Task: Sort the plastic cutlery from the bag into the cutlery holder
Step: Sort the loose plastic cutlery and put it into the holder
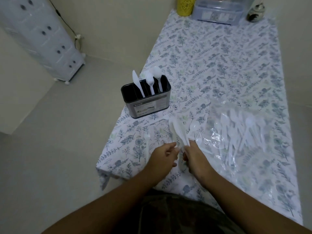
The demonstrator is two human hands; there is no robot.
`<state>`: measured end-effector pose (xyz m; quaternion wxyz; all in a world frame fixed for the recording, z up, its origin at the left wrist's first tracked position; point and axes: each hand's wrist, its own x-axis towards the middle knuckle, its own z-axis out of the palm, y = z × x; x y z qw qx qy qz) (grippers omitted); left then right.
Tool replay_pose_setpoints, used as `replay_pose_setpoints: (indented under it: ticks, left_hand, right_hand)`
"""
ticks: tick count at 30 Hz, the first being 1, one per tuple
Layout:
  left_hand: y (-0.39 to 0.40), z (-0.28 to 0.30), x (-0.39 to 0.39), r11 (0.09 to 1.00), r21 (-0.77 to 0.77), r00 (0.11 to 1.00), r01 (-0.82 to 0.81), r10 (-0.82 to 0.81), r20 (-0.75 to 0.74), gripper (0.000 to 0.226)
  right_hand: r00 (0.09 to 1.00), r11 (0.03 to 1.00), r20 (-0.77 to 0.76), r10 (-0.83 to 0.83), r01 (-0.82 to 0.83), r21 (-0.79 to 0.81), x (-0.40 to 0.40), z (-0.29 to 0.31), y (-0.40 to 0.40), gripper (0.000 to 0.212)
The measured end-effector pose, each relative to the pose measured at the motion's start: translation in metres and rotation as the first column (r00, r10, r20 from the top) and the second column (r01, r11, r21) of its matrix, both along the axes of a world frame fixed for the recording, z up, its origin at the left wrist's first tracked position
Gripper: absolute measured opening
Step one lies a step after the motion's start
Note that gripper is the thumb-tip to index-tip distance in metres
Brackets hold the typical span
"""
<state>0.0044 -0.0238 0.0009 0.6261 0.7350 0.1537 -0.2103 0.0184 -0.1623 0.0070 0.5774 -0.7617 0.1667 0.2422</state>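
Observation:
A dark cutlery holder [135,107] stands on the table's left edge. One white knife [137,83], one fork [150,81] and one spoon [158,76] stick up from its separate slots. To the right lies a clear plastic bag [239,132] with several white utensils inside. My left hand [164,155] and my right hand [195,156] meet near the front edge, both gripping a bundle of white knives [178,132] that fans upward. A loose fork [146,137] lies left of my hands; another fork [198,137] and a spoon [194,127] lie to their right.
The table wears a floral cloth [219,65]. At its far end stand a yellow cup [184,5], a clear lidded box [217,12] and a small ceramic pot [255,12]. A white drawer unit [43,36] stands on the floor at the left.

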Motion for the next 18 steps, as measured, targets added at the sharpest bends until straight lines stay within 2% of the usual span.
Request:
replay_pose_setpoints:
  ticks: [3, 6, 8, 10, 14, 18]
  left_hand:
    - [0.004, 0.004, -0.004, 0.996, -0.059, 0.994, -0.074, 0.078, 0.073, 0.020]
    - [0.014, 0.004, -0.005, 0.993, 0.037, 0.978, -0.115, 0.107, 0.179, 0.019]
    - [0.022, 0.009, -0.002, 0.982, 0.080, 0.961, -0.168, 0.146, 0.235, 0.019]
    - [0.030, 0.017, 0.004, 0.968, 0.097, 0.934, -0.233, 0.195, 0.299, 0.019]
    - [0.049, 0.046, 0.024, 0.937, 0.102, 0.861, -0.333, 0.259, 0.438, 0.025]
    - [0.075, 0.070, 0.057, 0.915, 0.096, 0.790, -0.391, 0.280, 0.546, 0.026]
  right_hand:
    - [0.993, 0.994, 0.038, 0.108, -0.108, -0.003, -0.001, -0.001, 0.013, 0.025]
    - [0.986, 0.988, 0.075, 0.148, -0.151, 0.031, 0.003, 0.002, 0.027, 0.019]
    - [0.981, 0.983, 0.094, 0.169, -0.174, 0.049, 0.011, 0.010, 0.037, 0.024]
    - [0.972, 0.977, 0.119, 0.205, -0.211, 0.041, 0.020, 0.024, 0.048, 0.034]
    - [0.955, 0.970, 0.199, 0.222, -0.237, 0.057, 0.041, 0.048, 0.071, 0.033]
    - [0.903, 0.952, 0.349, 0.250, -0.295, 0.082, 0.070, 0.077, 0.094, 0.031]
